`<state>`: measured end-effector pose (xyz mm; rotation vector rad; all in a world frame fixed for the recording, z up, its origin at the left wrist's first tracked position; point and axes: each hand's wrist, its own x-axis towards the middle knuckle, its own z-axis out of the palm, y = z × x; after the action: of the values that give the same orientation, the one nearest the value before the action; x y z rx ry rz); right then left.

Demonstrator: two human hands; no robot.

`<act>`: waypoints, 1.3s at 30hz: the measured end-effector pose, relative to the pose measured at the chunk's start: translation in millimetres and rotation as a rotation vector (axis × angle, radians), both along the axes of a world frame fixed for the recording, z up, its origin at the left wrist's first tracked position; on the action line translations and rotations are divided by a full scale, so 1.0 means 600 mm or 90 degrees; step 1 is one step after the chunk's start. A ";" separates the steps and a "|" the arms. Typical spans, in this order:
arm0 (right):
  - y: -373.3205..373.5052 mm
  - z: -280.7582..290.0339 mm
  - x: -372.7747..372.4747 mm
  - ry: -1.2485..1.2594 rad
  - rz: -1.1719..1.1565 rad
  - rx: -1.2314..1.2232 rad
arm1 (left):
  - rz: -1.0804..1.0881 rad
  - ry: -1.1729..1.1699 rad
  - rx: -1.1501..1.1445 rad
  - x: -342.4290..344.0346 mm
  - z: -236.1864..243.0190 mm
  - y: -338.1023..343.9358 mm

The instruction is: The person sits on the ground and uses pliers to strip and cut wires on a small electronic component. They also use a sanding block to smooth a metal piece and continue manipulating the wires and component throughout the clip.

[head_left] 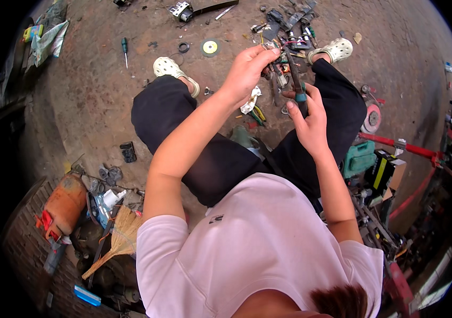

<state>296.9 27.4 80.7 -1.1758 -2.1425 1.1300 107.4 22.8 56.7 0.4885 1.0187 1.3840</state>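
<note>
My left hand (244, 71) is raised over the ground ahead of me, thumb and fingers pinched on a small part that I cannot make out. To its right, my right hand (312, 121) is closed around a long dark tool with a teal band (300, 97). The tool's shaft points away from me, its far end close beside my left fingertips. Below the hands lie loose small parts, a crumpled white paper (251, 100) and pliers with yellow-green handles (258, 114). Just beyond them is a heap of dark parts and wires (292, 34).
Shoes on my feet flank the work. A screwdriver (124, 47), a black ring (183, 47) and a yellow-centred disc (210, 47) lie left. An orange cylinder (66, 204) and a straw broom (120, 238) are lower left. Right are a green case (358, 159) and a red bar (406, 147).
</note>
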 end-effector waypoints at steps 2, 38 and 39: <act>0.008 -0.003 0.001 -0.040 0.020 0.089 | -0.010 -0.007 0.006 0.003 0.001 -0.003; 0.031 0.033 -0.027 -0.068 -0.006 -0.060 | -0.060 -0.070 0.084 0.007 -0.008 -0.012; 0.032 0.026 -0.027 -0.075 -0.008 -0.062 | -0.051 -0.062 0.070 0.007 -0.013 -0.012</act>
<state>280.5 46.5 96.2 -1.3272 -2.1855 1.1985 111.6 15.6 49.2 0.5330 0.8383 1.3832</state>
